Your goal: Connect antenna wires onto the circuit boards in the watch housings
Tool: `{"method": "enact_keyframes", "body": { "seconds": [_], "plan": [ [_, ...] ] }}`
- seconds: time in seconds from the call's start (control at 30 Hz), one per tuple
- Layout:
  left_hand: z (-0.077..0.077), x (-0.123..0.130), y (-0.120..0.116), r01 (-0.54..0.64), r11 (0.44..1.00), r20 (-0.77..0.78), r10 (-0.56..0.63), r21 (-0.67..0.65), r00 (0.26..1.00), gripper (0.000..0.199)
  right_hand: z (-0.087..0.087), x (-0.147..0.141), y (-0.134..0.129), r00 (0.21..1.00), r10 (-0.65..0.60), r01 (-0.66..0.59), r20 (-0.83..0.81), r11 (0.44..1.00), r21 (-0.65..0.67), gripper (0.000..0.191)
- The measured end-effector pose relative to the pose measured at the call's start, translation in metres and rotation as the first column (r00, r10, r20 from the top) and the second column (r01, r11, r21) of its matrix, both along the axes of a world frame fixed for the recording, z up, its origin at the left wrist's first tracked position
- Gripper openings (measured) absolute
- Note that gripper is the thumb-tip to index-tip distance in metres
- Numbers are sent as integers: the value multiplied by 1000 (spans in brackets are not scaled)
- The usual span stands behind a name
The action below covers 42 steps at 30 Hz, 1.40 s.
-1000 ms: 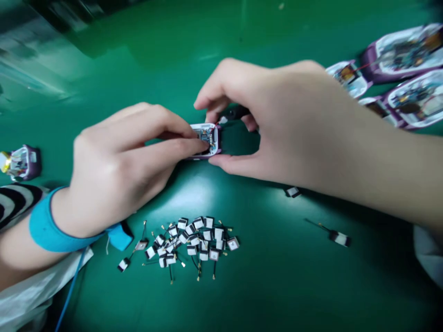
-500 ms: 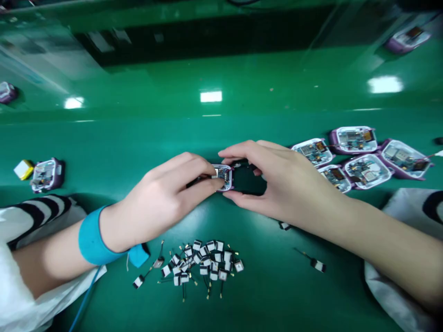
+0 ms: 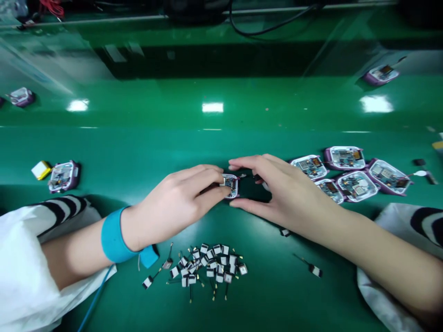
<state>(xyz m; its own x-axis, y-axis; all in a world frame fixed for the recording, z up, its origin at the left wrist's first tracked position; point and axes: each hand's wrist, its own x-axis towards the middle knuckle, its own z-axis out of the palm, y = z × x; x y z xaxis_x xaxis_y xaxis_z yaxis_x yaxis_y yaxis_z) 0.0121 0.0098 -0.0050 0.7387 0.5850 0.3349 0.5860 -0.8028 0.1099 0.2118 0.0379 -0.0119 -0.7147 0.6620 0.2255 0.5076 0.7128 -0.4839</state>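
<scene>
Between my hands lies a small purple-and-white device housing with a circuit board inside, largely covered by my left hand. The fingers and thumb of my left hand close over its left part. Around its right end my right hand curves with thumb and index finger spread apart. A small pale piece shows at the housing's right edge, too small to name. Nearer to me is a loose pile of small black-and-white modules with short black cables and gold-coloured tips.
Several open purple housings with boards sit close together at right. Another housing lies at left beside a yellow-edged silver battery. A blue wrist strap with a cord circles my left wrist. One module lies apart.
The view has shifted, showing more of the far edge. My left hand stays on the housing, while my right index finger and thumb have drawn slightly back from it.
</scene>
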Motion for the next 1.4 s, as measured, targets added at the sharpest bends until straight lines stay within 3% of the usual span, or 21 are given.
{"method": "enact_keyframes", "body": {
  "seconds": [0.13, 0.3, 0.6, 0.8, 0.93, 1.1, 1.2, 1.4],
  "plan": [
    [-1, -1, 1, -8, 1000, 7, 8, -7, 1000, 17, 13, 8, 0, 996, -31, 35, -87, 999, 40, 22],
    [-1, -1, 0, -32, 999, -30, 32, 1, 999, 21, 24, 13, -4, 972, -122, 127, -199, 992, 14, 18],
    [-1, -1, 1, -33, 999, -49, 34, 22, 998, 26, 12, -2, -18, 918, -234, 257, -320, 966, 30, 10],
    [-1, -1, 1, -67, 998, -107, 66, -4, 992, 31, 13, -5, -21, 953, -203, 246, -225, 953, 179, 7],
    [-2, -2, 1, -67, 998, -81, 65, -20, 995, 28, 16, -8, -25, 979, -114, 162, -168, 936, 313, 12],
    [-4, -2, 1, -40, 999, -48, 41, 14, 998, 26, 14, -13, -30, 982, -106, 163, -155, 888, 430, 15],
    [-5, -2, 2, -29, 998, -40, 31, 54, 999, 24, 11, -16, -29, 976, -129, 196, -174, 869, 454, 17],
    [-7, -2, 4, -32, 999, -5, 32, 37, 999, 24, 8, -18, -28, 971, -142, 210, -190, 888, 410, 22]
  ]
}}
